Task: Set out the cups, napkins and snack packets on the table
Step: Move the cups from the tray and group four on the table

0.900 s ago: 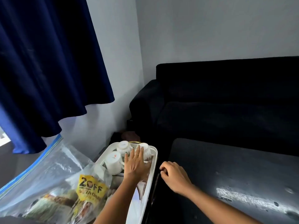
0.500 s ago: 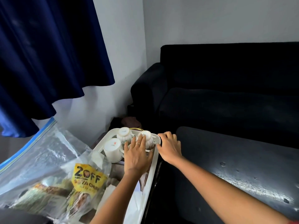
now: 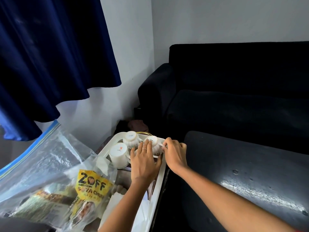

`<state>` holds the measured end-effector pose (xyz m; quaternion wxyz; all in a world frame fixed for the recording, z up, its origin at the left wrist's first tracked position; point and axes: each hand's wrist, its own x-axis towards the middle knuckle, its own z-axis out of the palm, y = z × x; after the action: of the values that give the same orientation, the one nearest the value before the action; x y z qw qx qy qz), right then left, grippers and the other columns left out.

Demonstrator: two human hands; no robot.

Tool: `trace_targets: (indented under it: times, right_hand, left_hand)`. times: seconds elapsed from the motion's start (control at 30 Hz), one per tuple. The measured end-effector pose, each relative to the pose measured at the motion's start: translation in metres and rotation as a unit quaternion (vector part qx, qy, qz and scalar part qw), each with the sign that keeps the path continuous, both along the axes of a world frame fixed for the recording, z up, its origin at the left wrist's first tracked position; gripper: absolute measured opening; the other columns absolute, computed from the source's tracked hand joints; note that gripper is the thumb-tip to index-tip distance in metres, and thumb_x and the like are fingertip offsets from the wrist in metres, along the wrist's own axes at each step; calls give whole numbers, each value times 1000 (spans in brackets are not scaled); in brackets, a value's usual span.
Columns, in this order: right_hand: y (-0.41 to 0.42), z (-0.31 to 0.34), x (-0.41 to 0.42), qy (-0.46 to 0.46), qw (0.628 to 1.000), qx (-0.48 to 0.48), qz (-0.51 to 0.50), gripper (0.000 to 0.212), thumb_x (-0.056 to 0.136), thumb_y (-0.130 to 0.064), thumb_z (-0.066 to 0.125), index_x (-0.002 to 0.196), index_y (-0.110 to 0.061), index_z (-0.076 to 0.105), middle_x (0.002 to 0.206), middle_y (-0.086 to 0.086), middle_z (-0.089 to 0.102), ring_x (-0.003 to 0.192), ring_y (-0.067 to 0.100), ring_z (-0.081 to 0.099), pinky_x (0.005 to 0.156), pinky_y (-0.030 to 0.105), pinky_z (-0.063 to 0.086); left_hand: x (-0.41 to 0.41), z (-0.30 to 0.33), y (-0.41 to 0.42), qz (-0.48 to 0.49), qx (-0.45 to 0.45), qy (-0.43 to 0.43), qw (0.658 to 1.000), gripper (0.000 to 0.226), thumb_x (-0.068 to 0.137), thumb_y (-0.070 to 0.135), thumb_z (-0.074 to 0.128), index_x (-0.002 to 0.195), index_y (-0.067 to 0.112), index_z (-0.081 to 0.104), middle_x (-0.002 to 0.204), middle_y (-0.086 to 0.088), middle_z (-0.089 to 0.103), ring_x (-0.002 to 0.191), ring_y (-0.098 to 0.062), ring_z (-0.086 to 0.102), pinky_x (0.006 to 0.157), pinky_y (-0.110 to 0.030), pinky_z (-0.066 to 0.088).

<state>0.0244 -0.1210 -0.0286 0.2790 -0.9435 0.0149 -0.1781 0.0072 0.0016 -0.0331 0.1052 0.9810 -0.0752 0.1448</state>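
Three white cups are sitting upside down at the far end of a white tray [image 3: 117, 137], low and centre in the frame: the right-hand cup [image 3: 153, 145], a middle cup [image 3: 131, 139] and a nearer cup [image 3: 118, 154]. The left hand [image 3: 144, 162] is lying flat, fingers spread, its fingertips touching the right-hand cup and gripping nothing; the right hand [image 3: 175, 154] is closing on that cup's right side, though whether its fingers are fully clamped cannot be told. The cups are probably glazed ceramic: rigid, breakable, smooth and slippery, so taking hold around the wall or by the handle looks safest. In the lower left, a clear plastic bag [image 3: 41, 164] is holding a yellow snack packet [image 3: 91, 186], likely light and crinkly; white napkins [image 3: 143, 210] are lying at the tray's near end. The dark table [image 3: 250, 173], lower right, is carrying none of these yet. Compared with the earlier views, the right hand is no longer resting on the table edge but reaching onto the tray, while the left hand is staying over the cups.
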Motion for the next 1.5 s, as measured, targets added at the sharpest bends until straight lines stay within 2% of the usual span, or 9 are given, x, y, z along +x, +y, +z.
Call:
trace_targets:
  times: [0.3, 0.43, 0.6, 0.73, 1.0, 1.17, 1.27, 1.37, 1.5]
  right_hand:
    - [-4, 24, -6, -13, 997, 70, -3, 9, 96, -24, 43, 96, -16, 46, 94, 5, 66, 82, 24, 61, 57, 32, 40]
    - [-18, 38, -13, -35, 996, 87, -8, 5, 95, -22, 45, 94, -17, 47, 88, 2, 64, 79, 21, 59, 59, 36, 45]
    - [-37, 60, -29, -75, 989, 127, -10, 3, 94, -20, 46, 91, -21, 47, 84, -4, 59, 76, 15, 56, 59, 35, 47]
    - [-53, 81, -48, -108, 988, 109, 8, 3, 92, -19, 49, 93, -20, 52, 84, -7, 55, 80, 12, 52, 61, 31, 45]
    - [-83, 115, -90, -75, 993, 86, 32, 17, 93, -26, 49, 108, -29, 55, 91, -3, 55, 86, 15, 55, 67, 29, 45]
    - [-106, 125, -116, 4, 962, 267, 53, 44, 90, -19, 54, 131, -26, 42, 114, -4, 57, 103, 11, 56, 72, 18, 44]
    - [-119, 116, -133, 58, 937, 340, 46, 55, 85, -14, 58, 135, -27, 38, 122, -4, 51, 105, 10, 54, 78, 20, 42]
    - [-128, 105, -152, 97, 912, 396, 54, 66, 78, -3, 57, 136, -27, 35, 125, -6, 48, 105, 4, 51, 80, 19, 41]
    - [-130, 87, -174, 95, 902, 419, 49, 66, 77, -5, 66, 130, -29, 37, 127, -5, 49, 110, 5, 53, 76, 17, 45]
  left_hand:
    - [-13, 12, -4, -15, 28, -18, 999, 65, 94, 55, 32, 144, 14, 31, 146, 0, 45, 143, -19, 26, 108, -43, -26]
    - [-22, 30, -19, -22, 24, -47, 998, 63, 89, 52, 36, 133, 10, 50, 134, -2, 58, 133, -22, 45, 112, -45, -8]
    - [-28, 43, -45, -21, -53, -30, 998, 75, 89, 62, 40, 146, 16, 23, 153, 6, 31, 144, -12, 21, 109, -39, -20]
    - [-49, 61, -64, -1, -135, -48, 990, 73, 80, 59, 58, 137, 19, 37, 126, 7, 57, 123, -13, 49, 112, -41, 1]
    - [-94, 87, -97, 33, -247, -11, 968, 71, 71, 72, 51, 129, 34, 38, 108, 13, 66, 110, -7, 57, 107, -43, 12]
    - [-112, 94, -108, 61, -434, 122, 891, 57, 65, 69, 64, 108, 35, 52, 87, 21, 62, 99, -8, 58, 100, -37, 23]
    - [-120, 96, -115, 14, -580, 228, 781, 56, 61, 62, 68, 103, 26, 63, 90, 10, 72, 97, -14, 64, 99, -37, 39]
    - [-129, 101, -120, 0, -639, 307, 705, 33, 77, 48, 66, 96, 22, 69, 90, 5, 75, 89, -13, 69, 71, -21, 38]
    - [-132, 94, -132, 0, -646, 358, 674, 27, 81, 49, 61, 92, 26, 69, 84, 8, 75, 75, -6, 69, 86, -29, 32]
